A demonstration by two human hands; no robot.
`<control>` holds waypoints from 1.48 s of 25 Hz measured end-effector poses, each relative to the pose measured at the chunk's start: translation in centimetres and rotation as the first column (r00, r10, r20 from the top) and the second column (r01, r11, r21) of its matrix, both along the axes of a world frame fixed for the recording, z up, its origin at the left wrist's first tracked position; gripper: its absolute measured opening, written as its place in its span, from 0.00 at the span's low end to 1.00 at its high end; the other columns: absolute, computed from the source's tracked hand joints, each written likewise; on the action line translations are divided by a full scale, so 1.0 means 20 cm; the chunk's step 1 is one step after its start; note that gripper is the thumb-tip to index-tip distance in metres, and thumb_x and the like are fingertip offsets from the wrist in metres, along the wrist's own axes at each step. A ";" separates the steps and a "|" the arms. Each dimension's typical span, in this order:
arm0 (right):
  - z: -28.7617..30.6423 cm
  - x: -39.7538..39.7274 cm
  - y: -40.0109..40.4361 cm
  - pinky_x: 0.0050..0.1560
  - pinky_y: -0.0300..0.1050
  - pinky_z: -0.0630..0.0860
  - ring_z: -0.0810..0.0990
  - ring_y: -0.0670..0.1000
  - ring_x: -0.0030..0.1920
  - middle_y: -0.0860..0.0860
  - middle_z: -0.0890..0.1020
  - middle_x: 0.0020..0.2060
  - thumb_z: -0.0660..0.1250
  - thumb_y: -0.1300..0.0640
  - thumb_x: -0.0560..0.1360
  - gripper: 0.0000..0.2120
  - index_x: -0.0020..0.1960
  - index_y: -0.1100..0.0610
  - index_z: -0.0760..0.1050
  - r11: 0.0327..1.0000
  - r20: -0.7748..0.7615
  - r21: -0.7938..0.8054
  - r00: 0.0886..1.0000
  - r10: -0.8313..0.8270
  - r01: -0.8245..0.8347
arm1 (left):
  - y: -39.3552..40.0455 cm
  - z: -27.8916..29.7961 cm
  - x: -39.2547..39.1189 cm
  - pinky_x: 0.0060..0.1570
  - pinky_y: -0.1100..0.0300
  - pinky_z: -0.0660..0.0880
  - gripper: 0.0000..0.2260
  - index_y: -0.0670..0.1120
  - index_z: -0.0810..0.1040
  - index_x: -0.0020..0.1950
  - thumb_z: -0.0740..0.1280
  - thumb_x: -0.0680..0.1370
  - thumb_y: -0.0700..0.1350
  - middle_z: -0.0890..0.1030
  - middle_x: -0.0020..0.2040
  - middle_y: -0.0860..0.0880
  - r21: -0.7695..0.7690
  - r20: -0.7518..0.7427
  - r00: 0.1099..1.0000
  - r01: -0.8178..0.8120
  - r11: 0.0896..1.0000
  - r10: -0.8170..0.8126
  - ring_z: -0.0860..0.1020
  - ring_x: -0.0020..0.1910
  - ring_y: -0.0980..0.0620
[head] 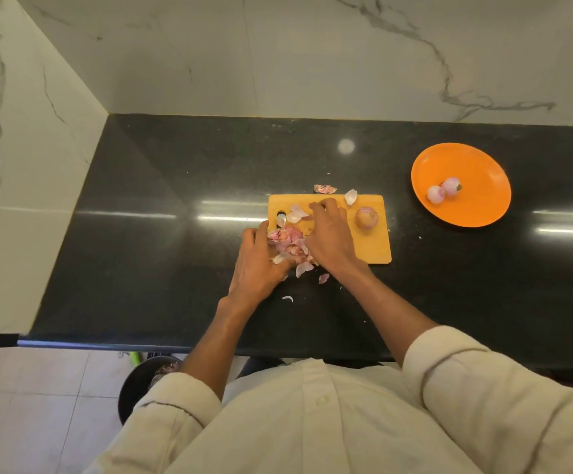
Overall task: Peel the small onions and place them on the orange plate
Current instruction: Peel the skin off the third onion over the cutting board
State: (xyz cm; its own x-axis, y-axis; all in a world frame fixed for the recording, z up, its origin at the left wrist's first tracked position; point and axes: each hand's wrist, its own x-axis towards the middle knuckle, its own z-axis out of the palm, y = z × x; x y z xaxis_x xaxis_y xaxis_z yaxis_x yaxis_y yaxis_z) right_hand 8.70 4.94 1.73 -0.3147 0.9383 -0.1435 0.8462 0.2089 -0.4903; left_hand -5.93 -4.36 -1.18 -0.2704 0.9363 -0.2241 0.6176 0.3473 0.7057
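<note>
Cutting board [370, 248] central on worktop [141, 234]; peel pile [288, 242] at its left end, one onion [366, 217] right. Plate [466, 165] far right, holding two onions [444, 190].

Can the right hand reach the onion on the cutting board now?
Probably yes: the right hand lies on the cutting board beside the onion, with bare board between them.

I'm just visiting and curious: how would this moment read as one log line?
hands: left hand and right hand gathering peels | board: one onion | plate: two peeled onions
</note>
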 end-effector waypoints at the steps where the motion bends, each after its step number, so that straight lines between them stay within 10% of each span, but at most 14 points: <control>1: 0.00 -0.02 0.02 0.62 0.49 0.73 0.71 0.59 0.66 0.57 0.72 0.68 0.68 0.66 0.79 0.24 0.74 0.61 0.72 0.999 0.032 -0.001 0.999 0.038 -0.038 | 0.00 0.00 0.00 0.61 0.52 0.78 0.44 0.52 0.62 0.81 0.81 0.72 0.58 0.68 0.68 0.50 -0.017 -0.003 1.000 0.025 1.000 -0.025 0.75 0.65 0.51; 4: -0.03 -0.10 0.01 0.60 0.51 0.75 0.73 0.57 0.63 0.56 0.74 0.63 0.69 0.60 0.81 0.19 0.71 0.59 0.76 0.993 0.020 -0.031 0.993 0.114 -0.114 | 0.02 -0.01 0.01 0.61 0.52 0.79 0.49 0.50 0.59 0.84 0.84 0.70 0.51 0.67 0.69 0.47 -0.026 -0.064 0.995 0.078 0.997 -0.079 0.76 0.64 0.49; 11: -0.07 -0.10 -0.17 0.51 0.41 0.72 0.77 0.49 0.54 0.51 0.79 0.57 0.75 0.61 0.77 0.17 0.65 0.55 0.80 0.989 -0.128 -0.070 0.984 0.121 -0.131 | -0.05 -0.01 -0.01 0.65 0.50 0.79 0.25 0.44 0.74 0.74 0.76 0.78 0.39 0.69 0.66 0.47 0.088 0.070 0.997 -0.042 0.995 0.036 0.73 0.58 0.54; 18: -0.09 0.00 -0.23 0.59 0.47 0.78 0.79 0.52 0.60 0.53 0.81 0.60 0.75 0.59 0.78 0.20 0.69 0.56 0.78 0.998 -0.176 0.045 0.983 0.040 -0.033 | -0.09 0.02 0.01 0.74 0.44 0.72 0.24 0.46 0.76 0.74 0.72 0.78 0.41 0.67 0.77 0.44 0.142 -0.079 0.979 -0.177 0.974 0.189 0.67 0.76 0.43; 24: -0.09 -0.01 -0.23 0.53 0.42 0.73 0.78 0.53 0.56 0.54 0.79 0.57 0.73 0.60 0.79 0.16 0.66 0.58 0.80 0.978 -0.083 -0.055 0.977 0.194 -0.199 | -0.06 0.03 0.10 0.76 0.45 0.63 0.19 0.49 0.78 0.73 0.68 0.82 0.48 0.76 0.74 0.47 0.074 -0.343 0.939 0.061 0.995 -0.032 0.70 0.76 0.46; 31: -0.04 0.22 -0.06 0.58 0.52 0.79 0.74 0.55 0.61 0.54 0.76 0.62 0.70 0.64 0.78 0.21 0.70 0.54 0.76 0.930 -0.059 0.298 0.976 -0.209 0.217 | 0.05 0.06 0.17 0.74 0.45 0.70 0.27 0.43 0.77 0.74 0.67 0.74 0.33 0.78 0.68 0.44 0.258 -0.242 0.969 0.015 0.966 0.049 0.74 0.71 0.44; 34: -0.05 0.32 0.06 0.61 0.55 0.78 0.74 0.60 0.65 0.55 0.73 0.69 0.72 0.59 0.78 0.26 0.75 0.52 0.72 0.959 0.167 0.206 0.958 -0.232 0.196 | 0.16 0.06 0.27 0.72 0.45 0.72 0.23 0.44 0.77 0.74 0.66 0.78 0.37 0.78 0.70 0.45 0.144 -0.273 0.953 0.173 0.974 -0.129 0.75 0.71 0.44; 37: -0.09 0.37 0.10 0.61 0.51 0.79 0.76 0.58 0.64 0.54 0.75 0.68 0.72 0.63 0.78 0.26 0.75 0.52 0.74 0.974 0.085 0.087 0.973 -0.216 0.209 | 0.24 0.01 0.33 0.70 0.46 0.73 0.21 0.47 0.75 0.76 0.68 0.82 0.47 0.76 0.71 0.45 -0.002 -0.385 0.872 0.327 0.945 -0.303 0.74 0.71 0.44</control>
State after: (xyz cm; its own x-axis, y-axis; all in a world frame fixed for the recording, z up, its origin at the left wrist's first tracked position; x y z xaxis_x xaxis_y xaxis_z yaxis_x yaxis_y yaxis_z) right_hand 16.08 7.00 -0.17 -0.0956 0.9915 -0.0879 0.9166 0.0533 -0.3963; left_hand 0.74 0.39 -0.92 -0.0108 0.9944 -0.1047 0.9091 0.0534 0.4131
